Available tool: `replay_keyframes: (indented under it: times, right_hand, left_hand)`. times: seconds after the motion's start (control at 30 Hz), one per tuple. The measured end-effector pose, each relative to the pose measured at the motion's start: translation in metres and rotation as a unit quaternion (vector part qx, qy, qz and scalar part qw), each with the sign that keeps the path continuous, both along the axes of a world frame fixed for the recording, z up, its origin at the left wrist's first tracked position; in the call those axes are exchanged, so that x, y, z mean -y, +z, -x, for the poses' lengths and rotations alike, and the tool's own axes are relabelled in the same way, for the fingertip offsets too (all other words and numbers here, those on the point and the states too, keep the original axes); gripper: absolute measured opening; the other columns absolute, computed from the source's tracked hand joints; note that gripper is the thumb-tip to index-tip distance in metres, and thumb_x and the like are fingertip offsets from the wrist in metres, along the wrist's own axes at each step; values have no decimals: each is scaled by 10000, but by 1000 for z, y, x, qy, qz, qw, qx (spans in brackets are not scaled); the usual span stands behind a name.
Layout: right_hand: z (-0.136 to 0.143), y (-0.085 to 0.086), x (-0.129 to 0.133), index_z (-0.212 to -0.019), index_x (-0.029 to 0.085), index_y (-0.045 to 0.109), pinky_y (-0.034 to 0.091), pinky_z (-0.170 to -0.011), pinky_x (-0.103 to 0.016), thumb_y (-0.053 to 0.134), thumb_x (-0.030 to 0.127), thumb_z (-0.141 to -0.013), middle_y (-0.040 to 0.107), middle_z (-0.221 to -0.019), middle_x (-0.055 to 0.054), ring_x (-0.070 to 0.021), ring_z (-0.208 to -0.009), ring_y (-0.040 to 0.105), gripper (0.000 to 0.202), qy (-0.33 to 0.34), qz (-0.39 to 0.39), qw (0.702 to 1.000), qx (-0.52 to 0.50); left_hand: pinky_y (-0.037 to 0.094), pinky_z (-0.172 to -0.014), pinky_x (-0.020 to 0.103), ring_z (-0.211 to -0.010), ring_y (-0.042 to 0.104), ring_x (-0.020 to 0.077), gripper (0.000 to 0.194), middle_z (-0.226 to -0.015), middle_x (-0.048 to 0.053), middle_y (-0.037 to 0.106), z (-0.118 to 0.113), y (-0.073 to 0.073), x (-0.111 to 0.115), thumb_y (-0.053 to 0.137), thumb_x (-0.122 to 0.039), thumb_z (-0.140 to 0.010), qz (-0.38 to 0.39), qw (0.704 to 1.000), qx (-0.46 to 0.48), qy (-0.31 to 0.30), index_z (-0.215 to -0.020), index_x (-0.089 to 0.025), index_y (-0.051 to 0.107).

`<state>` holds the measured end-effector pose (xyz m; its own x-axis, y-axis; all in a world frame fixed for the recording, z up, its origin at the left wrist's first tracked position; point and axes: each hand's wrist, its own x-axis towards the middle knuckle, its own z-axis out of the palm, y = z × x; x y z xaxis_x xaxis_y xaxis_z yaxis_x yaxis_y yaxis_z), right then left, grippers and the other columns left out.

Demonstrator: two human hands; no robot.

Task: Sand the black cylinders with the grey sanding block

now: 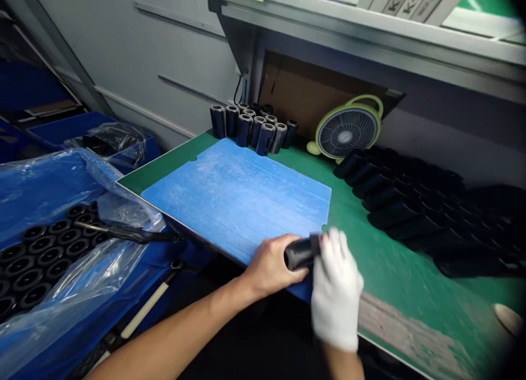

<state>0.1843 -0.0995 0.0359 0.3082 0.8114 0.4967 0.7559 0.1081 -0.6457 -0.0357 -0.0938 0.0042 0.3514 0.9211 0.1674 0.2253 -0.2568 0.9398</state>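
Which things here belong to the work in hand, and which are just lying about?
Likely in the work:
dark cylinder, between bare left hand and gloved right hand
standing cylinders
heaped cylinders
blue sheet

Apparently just lying about:
round fan
boxes on the shelf

Your dark cylinder (299, 254) has a smooth, softly glossy surface; your white glove (335, 292) looks like matt cloth. Before you, the blue sheet (246, 188) looks like scuffed, finely ribbed plastic on a smooth green tabletop (411, 281) with a faint sheen. Clear, wrinkled plastic film (92, 281) shines at your left. The shadowed brown board (304, 86) may be wood or cardboard.
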Motion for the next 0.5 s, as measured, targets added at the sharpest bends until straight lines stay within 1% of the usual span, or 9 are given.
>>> replay_keyframes:
  times: [0.07, 0.13, 0.17, 0.23, 0.3, 0.4, 0.43, 0.47, 0.5]
  right_hand:
    - [-10, 8, -8, -1526, 247, 440, 345, -1211, -487, 518, 567, -948, 453, -1551, -72, -294, -1457, 390, 665, -20, -5, 999, -39]
    - [-16, 11, -9, -1533, 255, 437, 266, -1248, -488, 547, 558, -943, 443, -1562, -62, -295, -1466, 376, 673, -42, -11, 997, -64]
    - [-17, 11, -6, -1528, 270, 449, 240, -1257, -479, 574, 546, -935, 440, -1565, -53, -292, -1469, 373, 666, -55, -14, 994, -97]
    - [-19, 8, 2, -1508, 286, 480, 256, -1251, -468, 596, 524, -932, 449, -1560, -48, -289, -1460, 389, 633, -82, -27, 979, -185]
    - [-20, 1, 15, -1494, 290, 489, 352, -1203, -514, 571, 524, -943, 489, -1529, -68, -306, -1407, 464, 605, -63, -32, 943, -325]
    - [-18, -12, 40, -1472, 314, 483, 459, -1087, -639, 489, 541, -968, 553, -1465, -102, -348, -1278, 588, 553, 26, -33, 855, -517]
    - [-16, -17, 48, -1462, 331, 487, 470, -1064, -659, 474, 542, -973, 566, -1450, -105, -352, -1247, 611, 533, 46, -35, 829, -556]
    - [-13, -22, 54, -1456, 338, 492, 472, -1055, -666, 459, 544, -978, 577, -1437, -110, -352, -1228, 624, 522, 52, -38, 816, -574]
    - [-10, -26, 59, -1464, 338, 484, 464, -1060, -669, 448, 548, -981, 586, -1425, -116, -351, -1218, 631, 528, 50, -37, 810, -583]
  left_hand:
    - [553, -882, 315, -964, 717, 242, 500, -1070, 36, 756, 4, 4, -2, 815, -230, -693, 14, 1000, -2, -11, -1177, -232, 694]
    - [539, -866, 313, -955, 692, 234, 471, -1050, 32, 730, 9, 9, -7, 834, -232, -671, 24, 999, -1, -25, -1120, -224, 690]
    - [532, -859, 312, -956, 678, 232, 466, -1046, 30, 715, 13, 11, -10, 848, -238, -658, 30, 999, 3, -32, -1094, -219, 684]
    - [522, -846, 306, -954, 657, 224, 495, -1030, 26, 690, 20, 14, -20, 880, -257, -631, 55, 997, 24, -51, -1076, -209, 667]
    - [519, -832, 298, -935, 653, 212, 571, -1007, 24, 682, 27, 16, -32, 901, -279, -622, 105, 989, 63, -78, -1129, -201, 651]
    - [517, -913, 330, -1024, 660, 234, 679, -1085, 60, 692, 31, 20, -52, 890, -289, -654, 170, 973, 116, -104, -1271, -192, 624]
    - [507, -960, 349, -1080, 653, 249, 696, -1132, 73, 693, 30, 22, -58, 875, -287, -672, 178, 970, 124, -109, -1311, -196, 614]
    - [490, -1005, 365, -1134, 641, 260, 702, -1175, 80, 691, 27, 23, -64, 858, -284, -689, 182, 968, 130, -115, -1339, -204, 607]
    - [472, -1039, 372, -1172, 630, 263, 695, -1204, 81, 689, 24, 25, -68, 840, -277, -703, 185, 965, 137, -123, -1353, -214, 603]
